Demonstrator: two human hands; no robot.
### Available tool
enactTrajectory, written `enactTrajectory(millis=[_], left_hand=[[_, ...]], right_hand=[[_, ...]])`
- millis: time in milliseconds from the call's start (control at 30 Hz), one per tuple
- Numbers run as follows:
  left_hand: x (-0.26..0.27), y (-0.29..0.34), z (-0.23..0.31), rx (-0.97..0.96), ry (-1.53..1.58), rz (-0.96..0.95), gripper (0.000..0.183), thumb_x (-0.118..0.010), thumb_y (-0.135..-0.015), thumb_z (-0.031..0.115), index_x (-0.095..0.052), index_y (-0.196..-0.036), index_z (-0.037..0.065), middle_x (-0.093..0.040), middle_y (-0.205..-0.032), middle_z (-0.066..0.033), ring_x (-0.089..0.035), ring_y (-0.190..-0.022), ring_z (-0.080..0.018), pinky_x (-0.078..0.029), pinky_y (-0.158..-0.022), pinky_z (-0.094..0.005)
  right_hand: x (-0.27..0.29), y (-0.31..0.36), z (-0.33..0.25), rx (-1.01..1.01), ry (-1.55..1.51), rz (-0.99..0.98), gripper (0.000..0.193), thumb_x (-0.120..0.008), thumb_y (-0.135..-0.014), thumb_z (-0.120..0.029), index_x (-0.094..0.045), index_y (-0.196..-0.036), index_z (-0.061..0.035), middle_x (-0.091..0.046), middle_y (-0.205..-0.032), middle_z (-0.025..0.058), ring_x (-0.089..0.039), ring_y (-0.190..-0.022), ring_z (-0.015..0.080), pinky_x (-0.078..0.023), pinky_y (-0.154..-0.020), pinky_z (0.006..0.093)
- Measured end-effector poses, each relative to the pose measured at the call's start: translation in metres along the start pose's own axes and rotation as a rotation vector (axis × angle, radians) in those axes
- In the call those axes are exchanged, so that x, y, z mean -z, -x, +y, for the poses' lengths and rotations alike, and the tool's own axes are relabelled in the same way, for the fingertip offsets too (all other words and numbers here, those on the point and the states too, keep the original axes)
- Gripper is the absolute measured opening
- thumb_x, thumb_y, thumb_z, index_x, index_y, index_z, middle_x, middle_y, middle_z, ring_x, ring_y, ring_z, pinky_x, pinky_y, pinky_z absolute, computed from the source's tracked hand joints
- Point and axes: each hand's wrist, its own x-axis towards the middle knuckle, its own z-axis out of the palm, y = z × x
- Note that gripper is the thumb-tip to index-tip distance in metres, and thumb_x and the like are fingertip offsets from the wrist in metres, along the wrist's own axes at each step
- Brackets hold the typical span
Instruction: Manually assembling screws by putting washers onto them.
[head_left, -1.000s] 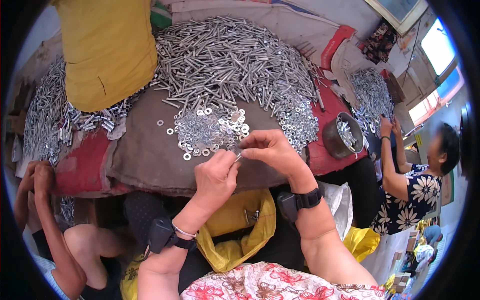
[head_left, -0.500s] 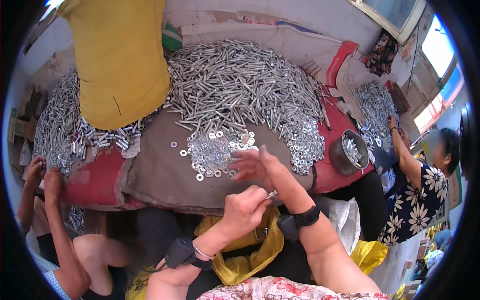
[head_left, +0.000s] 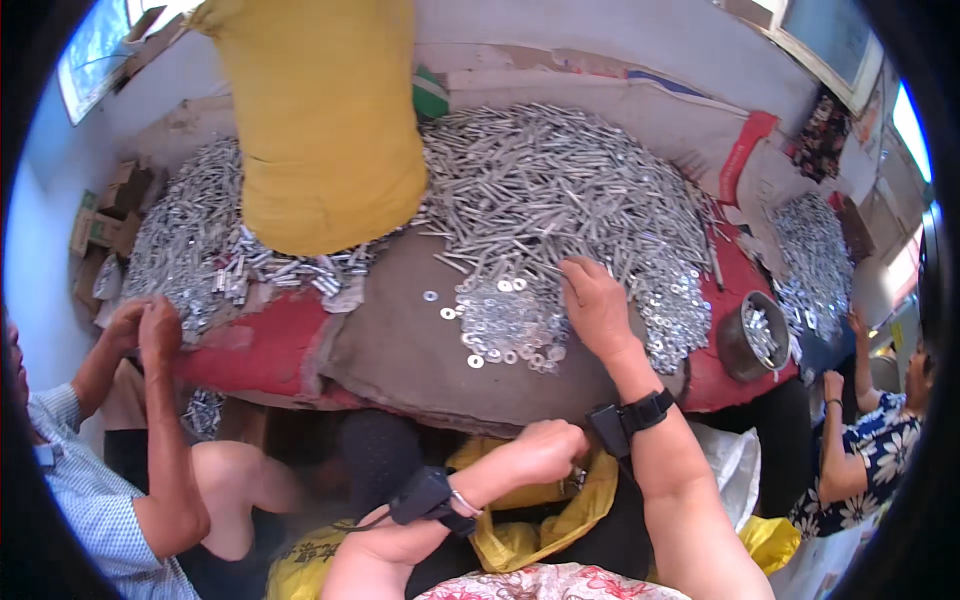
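Observation:
My right hand (head_left: 597,305) reaches to the near edge of a large heap of silvery bolts (head_left: 560,180). Its thumb and fingers pinch a bolt at that edge. Beside this hand lies a patch of flat washers (head_left: 508,325), with another washer pile (head_left: 678,325) to its right. Lower down, my left hand (head_left: 545,450) is curled over the mouth of a yellow sack (head_left: 500,540) at my lap. What its fingers hold, if anything, is hidden. A few metal pieces (head_left: 575,480) show inside the sack beneath it.
A full yellow sack (head_left: 330,130) stands on the padded table (head_left: 400,340). The metal pot (head_left: 755,340) of small parts sits at right. People work on the left (head_left: 150,420) and right (head_left: 860,440), beside more bolt heaps (head_left: 185,240). A white sack (head_left: 735,465) hangs near my right arm.
My right hand has gone from above the left hand out to the bolt heap. The left hand, which held a bolt, has dropped over the sack. The view has shifted left.

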Motion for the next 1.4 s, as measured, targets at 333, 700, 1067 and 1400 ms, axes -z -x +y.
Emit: enactTrajectory(millis=[333,700,1067,1400], left_hand=[[0.078,0.014,-0.021,-0.021,-0.02,0.668,0.014,-0.064,-0.08,0.015,-0.066,-0.084,0.002,-0.066,-0.08,-0.0198,-0.065,-0.078,-0.0382,-0.051,-0.07,-0.0445],[0.201,0.056,-0.148,1.003,-0.376,1.233,0.02,-0.065,-0.08,0.021,-0.068,-0.089,0.003,-0.068,-0.09,-0.0212,-0.065,-0.088,-0.0412,-0.051,-0.076,-0.0487],[0.194,0.053,-0.163,0.752,-0.249,1.261,0.021,-0.07,-0.077,0.019,-0.066,-0.084,-0.001,-0.067,-0.083,-0.0181,-0.065,-0.072,-0.0316,-0.051,-0.065,-0.0428],[0.109,0.026,-0.024,0.172,1.32,0.881,0.013,-0.063,-0.093,0.018,-0.056,-0.088,0.008,-0.06,-0.071,-0.0012,-0.043,-0.042,-0.0017,-0.027,-0.034,-0.0137]], right_hand=[[-0.006,-0.001,0.012,-0.106,0.386,-0.222,0.007,-0.065,-0.075,-0.011,-0.063,-0.081,-0.0066,-0.061,-0.082,0.0104,-0.061,-0.084,0.0318,-0.05,-0.07,0.0432],[0.031,0.012,-0.019,-0.244,-0.159,-0.085,0.01,-0.072,-0.075,-0.005,-0.066,-0.082,-0.0017,-0.062,-0.076,0.0121,-0.062,-0.069,0.032,-0.048,-0.061,0.0381],[0.035,0.027,-0.031,-0.188,-0.219,-0.151,0.01,-0.071,-0.077,-0.007,-0.067,-0.084,-0.0028,-0.062,-0.077,0.0131,-0.062,-0.069,0.0326,-0.049,-0.061,0.0387],[0.05,0.035,-0.078,-0.092,-0.372,-0.151,0.013,-0.07,-0.078,-0.005,-0.064,-0.089,-0.002,-0.063,-0.078,0.0134,-0.063,-0.069,0.0321,-0.05,-0.061,0.0382]])
